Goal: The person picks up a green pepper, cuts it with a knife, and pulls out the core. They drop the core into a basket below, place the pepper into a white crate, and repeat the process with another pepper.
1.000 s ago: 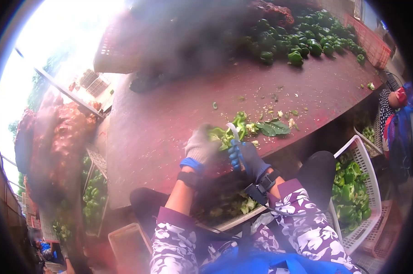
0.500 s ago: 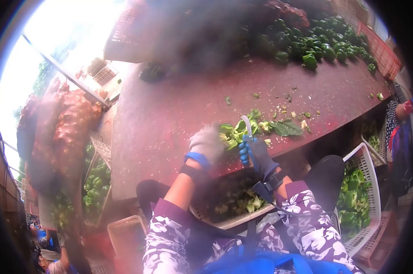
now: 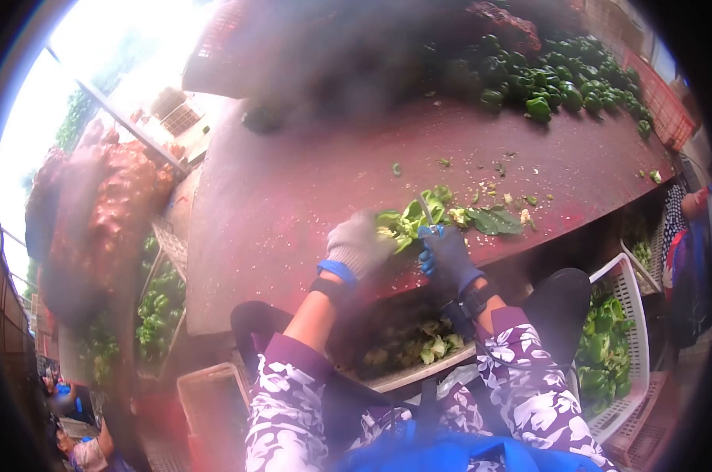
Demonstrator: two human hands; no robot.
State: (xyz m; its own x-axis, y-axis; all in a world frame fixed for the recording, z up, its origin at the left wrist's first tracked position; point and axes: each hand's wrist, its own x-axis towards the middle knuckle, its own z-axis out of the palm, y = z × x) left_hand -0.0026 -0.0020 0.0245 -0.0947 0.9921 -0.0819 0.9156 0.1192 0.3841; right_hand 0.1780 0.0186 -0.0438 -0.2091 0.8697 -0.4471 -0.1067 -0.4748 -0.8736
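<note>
My left hand [image 3: 360, 245], in a pale knit glove, is low over the red tabletop [image 3: 293, 197]. Its blurred fingertips are right at a heap of cut green pepper pieces [image 3: 407, 224]; I cannot tell whether they grip any. A blue and grey glove covers my right hand [image 3: 446, 256], whose fingers wrap round the handle of a small knife. The knife's blade [image 3: 425, 208] points up and away, overlapping the pepper pieces. Just right of it lies a green leaf [image 3: 495, 221] among seeds and scraps.
Whole green peppers [image 3: 557, 82] are piled along the table's far side. A white basket of peppers [image 3: 641, 346] stands at my right, and a crate of trimmings [image 3: 431, 348] sits under the near edge. On the left are filled red sacks [image 3: 108, 204] and an orange crate [image 3: 214, 401]. Other people [image 3: 81, 440] are at lower left.
The knife blade has turned and shows narrower now, with my right hand rotated slightly over the handle. My left hand stays beside the pepper pieces, shifted only a little.
</note>
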